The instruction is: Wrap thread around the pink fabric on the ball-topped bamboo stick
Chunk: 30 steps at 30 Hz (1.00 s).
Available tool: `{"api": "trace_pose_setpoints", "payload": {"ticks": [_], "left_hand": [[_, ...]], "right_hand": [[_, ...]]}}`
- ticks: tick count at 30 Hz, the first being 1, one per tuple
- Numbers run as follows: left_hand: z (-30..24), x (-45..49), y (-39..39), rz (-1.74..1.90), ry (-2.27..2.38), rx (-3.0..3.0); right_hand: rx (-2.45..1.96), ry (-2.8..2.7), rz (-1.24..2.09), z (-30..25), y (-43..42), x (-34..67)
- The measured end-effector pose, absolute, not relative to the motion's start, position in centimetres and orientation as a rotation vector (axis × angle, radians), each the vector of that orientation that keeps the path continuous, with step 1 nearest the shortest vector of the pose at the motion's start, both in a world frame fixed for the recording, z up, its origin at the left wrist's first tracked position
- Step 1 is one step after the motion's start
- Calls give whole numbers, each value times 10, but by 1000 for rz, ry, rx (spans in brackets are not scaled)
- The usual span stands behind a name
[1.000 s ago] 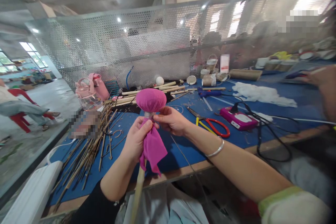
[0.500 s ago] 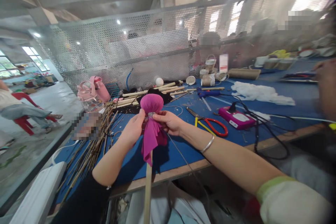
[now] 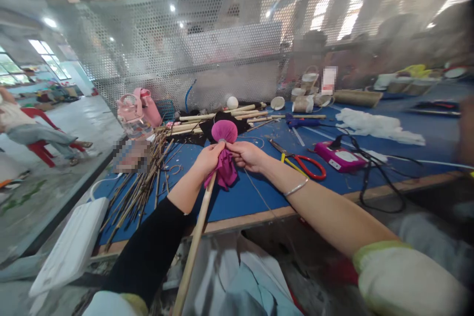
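A magenta cloth (image 3: 224, 131) is wrapped round a ball-like head on top of a wooden stick (image 3: 196, 237), gathered at a neck with its loose end hanging below. My left hand (image 3: 208, 159) is closed at this neck, thumb and fingers pinching the gathers. My right hand (image 3: 247, 155) pinches at the same spot from the other side, fingertips meeting the left ones. From beneath the right hand a thin grey wire (image 3: 259, 195) trails down over the table edge. The fingers partly hide the greyish binding at the neck. The stick leans, its lower end towards me.
On the blue table (image 3: 237, 202) lie scissors (image 3: 311, 167), a purple power socket (image 3: 338, 157) with black cables, a blue glue gun (image 3: 301, 122), white stuffing (image 3: 377, 126), several twigs (image 3: 144, 182) and wooden sticks. Behind stands a perforated metal screen (image 3: 148, 49). A seated person is at left.
The cloth-covered head has tipped away from me, and the stick now slants to the lower left. Both hands have shifted closer together at the neck. The view has turned slightly.
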<state>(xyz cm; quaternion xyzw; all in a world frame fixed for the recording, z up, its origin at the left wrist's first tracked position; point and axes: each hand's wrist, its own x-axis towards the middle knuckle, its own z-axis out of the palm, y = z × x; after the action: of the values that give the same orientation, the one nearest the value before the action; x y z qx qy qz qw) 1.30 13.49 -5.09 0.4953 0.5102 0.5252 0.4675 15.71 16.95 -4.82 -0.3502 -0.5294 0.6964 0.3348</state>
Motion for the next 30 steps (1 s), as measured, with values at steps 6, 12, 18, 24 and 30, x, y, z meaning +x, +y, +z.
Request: {"api": "trace_pose_setpoints", "payload": {"ticks": [6, 12, 18, 24, 30], "left_hand": [[-58, 8, 138, 1336, 1143, 1027], [-55, 12, 128, 1338, 1075, 986], [-46, 10, 116, 1327, 1038, 1077], [-14, 9, 74, 1281, 965, 1278], [1, 23, 38, 1256, 1047, 1707]], "right_hand": [[-921, -1848, 492, -29, 97, 151], [-723, -2256, 532, -58, 13, 114], [-695, -2153, 637, -70, 11, 98], [-567, -1719, 551, -51, 0, 137], [-715, -1283, 1162, -40, 42, 159]]}}
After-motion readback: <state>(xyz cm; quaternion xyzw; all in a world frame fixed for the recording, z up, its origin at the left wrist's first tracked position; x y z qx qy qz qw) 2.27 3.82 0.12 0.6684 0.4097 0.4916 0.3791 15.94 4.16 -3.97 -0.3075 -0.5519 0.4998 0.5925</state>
